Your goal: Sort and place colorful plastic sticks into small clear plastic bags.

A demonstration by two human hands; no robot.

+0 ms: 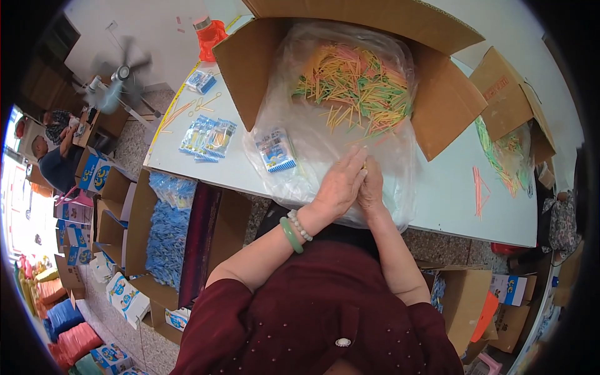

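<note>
My left hand and my right hand are pressed together, palm to palm, over the front of a clear plastic bag. Their fingers are closed and point away from me; whatever lies between them is hidden. Just beyond the fingertips is a loose heap of thin yellow, green and pink sticks. The bag spills out of an open cardboard box onto the white table. Left of my hands, a blue-and-white packet lies on the plastic.
More filled packets, scissors and a red-wrapped bottle are on the table's left. At right stand another box and pink sticks. Below left, a carton holds blue packets. A fan and people are farther left.
</note>
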